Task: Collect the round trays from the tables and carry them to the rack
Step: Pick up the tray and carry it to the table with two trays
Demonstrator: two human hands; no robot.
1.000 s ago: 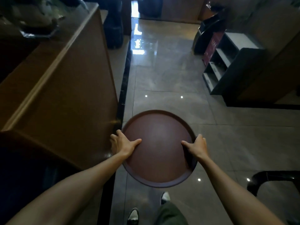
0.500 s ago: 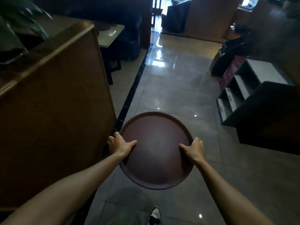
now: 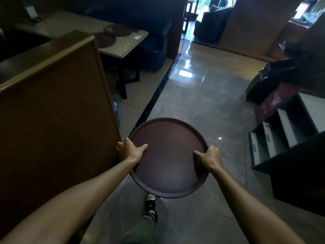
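Note:
I hold a round dark-brown tray (image 3: 168, 155) level in front of me, over the tiled aisle. My left hand (image 3: 131, 149) grips its left rim with the thumb lying on top. Gripping the right rim the same way is my right hand (image 3: 208, 156). Two more round brown trays lie on a glass-topped table (image 3: 130, 44) at the far left: one nearer (image 3: 105, 39), one farther back (image 3: 117, 29). A dark shelving rack (image 3: 284, 138) with pale shelves stands at the right edge of the aisle.
A tall wooden partition (image 3: 56, 103) walls off the left side, close to my left hand. Dark sofas sit behind the table. A curved black stand and a dark-red crate (image 3: 274, 101) stand beyond the rack. The glossy tiled aisle (image 3: 202, 95) runs ahead toward a bright doorway.
I have walked forward along the aisle with the tray held in both hands. The view has lifted, so the table with two trays now shows past the partition. The rack has come closer.

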